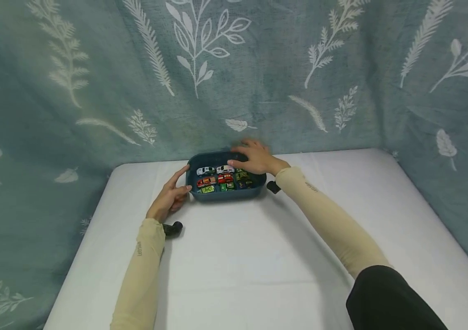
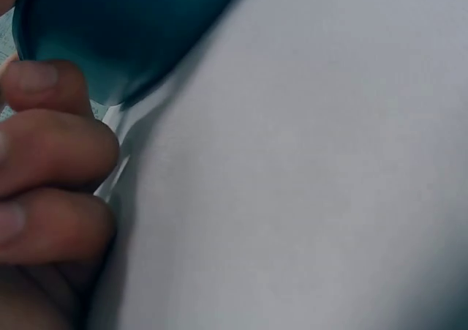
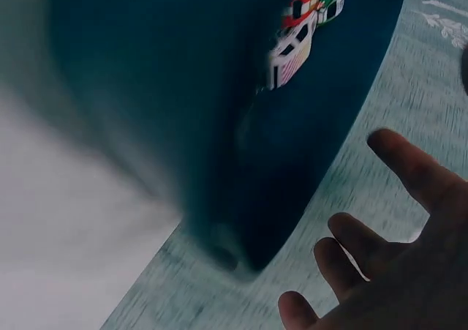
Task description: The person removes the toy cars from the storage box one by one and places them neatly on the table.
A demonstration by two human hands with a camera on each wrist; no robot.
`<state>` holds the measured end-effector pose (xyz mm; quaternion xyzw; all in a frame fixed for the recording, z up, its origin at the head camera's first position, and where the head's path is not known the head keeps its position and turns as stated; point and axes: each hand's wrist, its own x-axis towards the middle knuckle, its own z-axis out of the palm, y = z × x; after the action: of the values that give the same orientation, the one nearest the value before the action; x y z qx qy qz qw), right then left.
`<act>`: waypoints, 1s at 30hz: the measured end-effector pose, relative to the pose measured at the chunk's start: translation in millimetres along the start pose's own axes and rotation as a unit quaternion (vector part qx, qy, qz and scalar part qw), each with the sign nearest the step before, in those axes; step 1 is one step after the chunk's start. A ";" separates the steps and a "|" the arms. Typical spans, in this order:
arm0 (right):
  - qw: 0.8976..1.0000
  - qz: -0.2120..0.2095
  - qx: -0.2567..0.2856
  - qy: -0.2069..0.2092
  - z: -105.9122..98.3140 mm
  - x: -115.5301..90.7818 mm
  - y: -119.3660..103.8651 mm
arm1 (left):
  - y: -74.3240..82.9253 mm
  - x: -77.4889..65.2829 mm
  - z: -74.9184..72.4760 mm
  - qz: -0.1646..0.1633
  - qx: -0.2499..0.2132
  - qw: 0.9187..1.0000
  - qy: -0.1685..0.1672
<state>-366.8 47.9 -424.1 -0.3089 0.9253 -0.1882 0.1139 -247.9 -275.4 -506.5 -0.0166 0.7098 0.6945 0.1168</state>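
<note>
Fingers of the left hand meet the left end of the blue tray, index at its far corner and thumb at its near one, so that the end is held between the two; the other fingers curl in below, beside the tray's outer wall. The right hand reaches over the opposite end with its fingers spread apart and grips nothing: the thumb lies above the inside of the tray, close to a white car, while in the right wrist view the fingers hang past the far rim, clear of it.

The tray sits at the back of the white surface, just in front of the patterned curtain, with toy cars in rough rows inside; the right hand hides part of that far corner.

The step in hand looks like settling or steadying the loaded tray, with the cars already in it. If the tray is to be shifted, the next move would call for the right fingers to close on the rim, both ends kept level so the cars do not slide
</note>
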 end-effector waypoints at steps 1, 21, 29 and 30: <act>1.000 -0.004 -0.003 -0.003 1.4 2.0 -1.6 | -0.9 0.3 0.7 -0.002 0.004 1.000 0.002; 0.999 -0.017 0.034 -0.020 16.1 50.3 -41.2 | 1.5 5.0 -3.1 -0.005 0.007 1.000 -0.003; 0.998 -0.011 0.032 -0.048 18.5 58.0 -45.8 | -3.3 2.3 -1.0 -0.005 -0.003 1.000 -0.004; 0.998 -0.009 0.030 -0.050 19.8 59.4 -45.4 | -4.0 2.1 -0.5 -0.006 -0.003 1.000 -0.003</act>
<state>-382.8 -27.6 -428.6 -0.3224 0.9098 -0.2011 0.1671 -249.3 -275.7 -510.8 -0.0188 0.7075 0.6957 0.1230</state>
